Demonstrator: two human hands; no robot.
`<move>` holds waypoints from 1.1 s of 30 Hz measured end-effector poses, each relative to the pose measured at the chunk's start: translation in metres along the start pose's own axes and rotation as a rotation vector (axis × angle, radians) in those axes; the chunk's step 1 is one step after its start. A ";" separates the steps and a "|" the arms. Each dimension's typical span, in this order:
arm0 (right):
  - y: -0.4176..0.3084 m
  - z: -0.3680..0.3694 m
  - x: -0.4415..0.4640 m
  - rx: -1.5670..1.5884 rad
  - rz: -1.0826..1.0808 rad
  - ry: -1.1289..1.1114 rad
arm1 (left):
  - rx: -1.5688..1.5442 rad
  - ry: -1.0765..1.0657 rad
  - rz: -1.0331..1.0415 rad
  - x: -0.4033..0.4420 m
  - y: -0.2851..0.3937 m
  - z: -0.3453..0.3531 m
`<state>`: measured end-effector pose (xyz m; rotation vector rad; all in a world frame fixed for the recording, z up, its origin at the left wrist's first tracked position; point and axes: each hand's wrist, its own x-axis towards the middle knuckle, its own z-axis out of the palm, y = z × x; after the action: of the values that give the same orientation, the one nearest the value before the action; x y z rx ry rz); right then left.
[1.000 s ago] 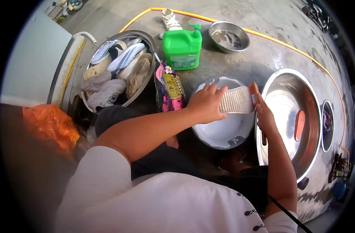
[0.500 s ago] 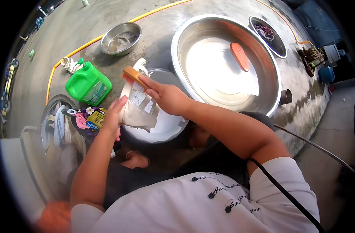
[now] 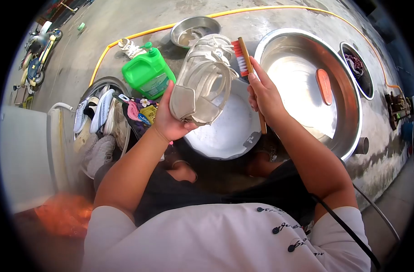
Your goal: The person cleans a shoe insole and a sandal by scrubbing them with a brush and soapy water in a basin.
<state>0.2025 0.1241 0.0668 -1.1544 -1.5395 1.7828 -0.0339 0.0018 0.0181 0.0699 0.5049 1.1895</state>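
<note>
A whitish strappy shoe (image 3: 202, 81) is held up by its heel in my left hand (image 3: 169, 119), with its open top and straps facing me. My right hand (image 3: 266, 95) grips a wooden brush (image 3: 246, 56) upright just right of the shoe; its red and white bristles point left toward the shoe's toe. Beneath both hands sits a white basin (image 3: 225, 136), partly covered by the shoe. Left of the shoe stands a green jug (image 3: 148, 73), and a colourful flowered package (image 3: 141, 109) lies beside my left hand.
A large metal tub (image 3: 352, 122) at right holds an orange-red insole (image 3: 324, 86). A tub of shoes (image 3: 124, 86) stands at left. Beyond are a small metal bowl (image 3: 195, 20), a white shoe (image 3: 131, 48), a yellow hose (image 3: 161, 28) and a basin with dark cloth (image 3: 371, 93).
The shoe has been lifted and turned so its toe points away from me. The brush has come off it and stands upright to its right. The camera view has shifted.
</note>
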 end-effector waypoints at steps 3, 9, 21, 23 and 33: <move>-0.003 0.002 -0.001 -0.026 0.007 0.003 | -0.036 -0.015 -0.002 -0.004 -0.004 0.000; -0.001 0.003 -0.011 -0.057 -0.031 0.025 | -0.068 -0.038 0.014 -0.006 0.001 0.003; -0.009 -0.001 -0.030 -0.254 -0.072 -0.379 | -0.068 -0.068 0.097 -0.005 0.013 -0.011; -0.015 -0.006 -0.028 -0.143 0.078 -0.464 | -0.058 -0.001 0.129 -0.005 0.014 -0.010; -0.025 -0.010 -0.022 -0.293 -0.002 -0.320 | -0.030 0.019 0.154 -0.008 0.018 -0.009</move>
<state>0.2186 0.1173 0.0963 -1.0295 -2.0422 1.8525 -0.0556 -0.0006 0.0181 0.0729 0.5048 1.3495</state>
